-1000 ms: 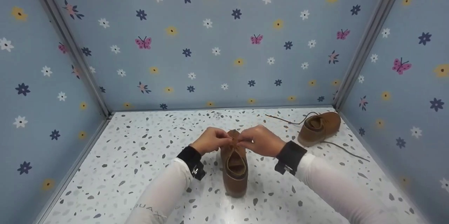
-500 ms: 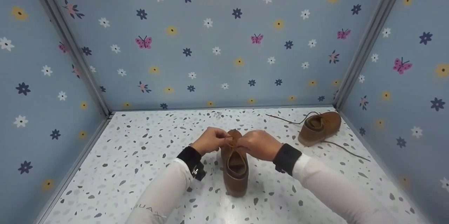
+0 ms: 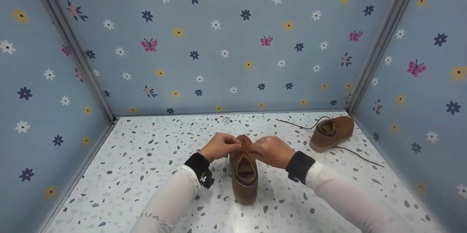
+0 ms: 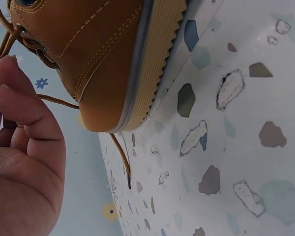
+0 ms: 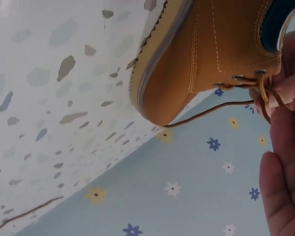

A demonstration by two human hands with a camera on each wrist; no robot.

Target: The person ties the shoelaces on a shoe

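A brown lace-up shoe [image 3: 245, 191] stands upright on the speckled surface, its toe away from me. On its left side, my left hand [image 3: 219, 146] pinches part of the shoelace [image 4: 5, 45] between thumb and fingers near the top eyelets. From the right, my right hand [image 3: 274, 151] grips another part of the shoelace [image 5: 266, 91] close to the same spot. Both hands' fingertips nearly meet over the tongue, and the exact lace crossing is partly hidden by fingers. One loose lace end [image 4: 122, 155] trails past the toe.
A second brown shoe [image 3: 330, 134] rests at the back right, its laces spread loose on the speckled surface [image 3: 153, 174]. Blue flowered panels [image 3: 233, 43] rise at the back and both sides.
My right hand has turned and lowered slightly against the shoe's right side, its fingers now more hidden. A lace loop seen half a second ago is less visible. The left hand stays almost still.
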